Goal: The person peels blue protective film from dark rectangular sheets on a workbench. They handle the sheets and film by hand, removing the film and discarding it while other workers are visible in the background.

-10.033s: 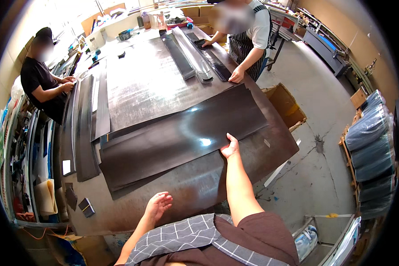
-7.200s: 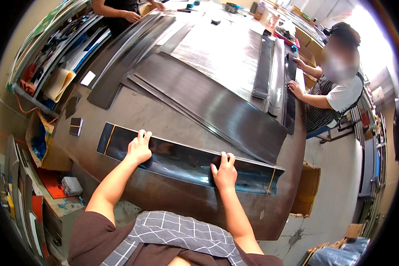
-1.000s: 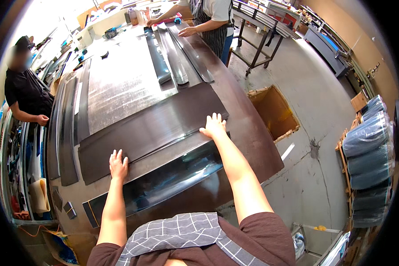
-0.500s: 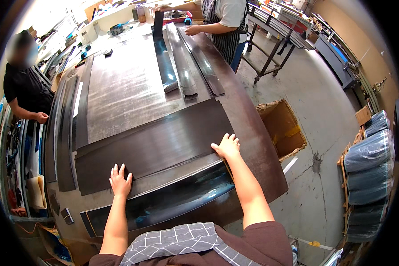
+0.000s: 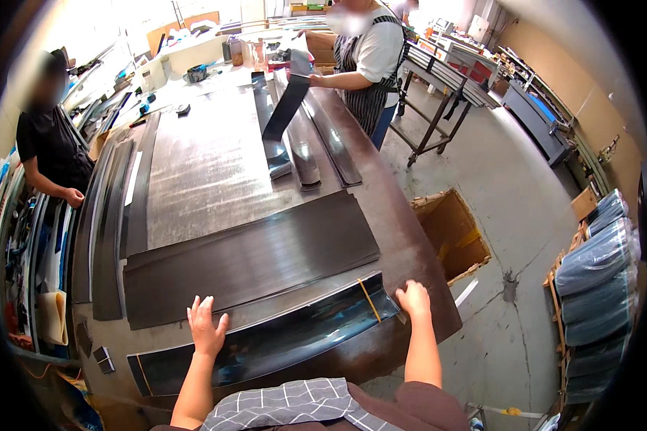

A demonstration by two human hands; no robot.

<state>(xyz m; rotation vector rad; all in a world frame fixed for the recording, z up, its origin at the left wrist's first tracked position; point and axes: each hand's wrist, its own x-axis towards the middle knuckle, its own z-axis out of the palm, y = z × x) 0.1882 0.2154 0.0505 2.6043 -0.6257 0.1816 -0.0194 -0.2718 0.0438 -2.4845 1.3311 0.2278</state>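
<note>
Where the broad brown metal counter comes closest to the person's body, there lies one long stack of glossy blue-black sheets, a thin yellow band round its right end and a similar one near its left. Long axis: left to right, aslant, left end nearer the body, right end farther off.

Left grip, a bare hand: over the stack's far edge, left of its middle; fingers spread, thumb apart, nothing held; contact with the sheets cannot be told. Right grip, a bare hand: just beyond the stack's right end, beside the banded corner; fingers bent and partly curled; whether anything is pinched cannot be told.

Principal relation: the stack extends leftward from the right grip and passes below the left grip, its long axis running roughly from one side to the other; right hand nearer the right end, left hand nearer the left.

Beyond, across a narrow gap: one wide flat pile of matte brown-black sheets, nearly parallel. Farther off: rows of long narrow glossy strips; above them, a flexible black strip held by a co-worker in a striped apron. Left side: long dark narrow sheets, lengthwise away from the body. Off the right edge: one open-topped brown cardboard box.
</note>
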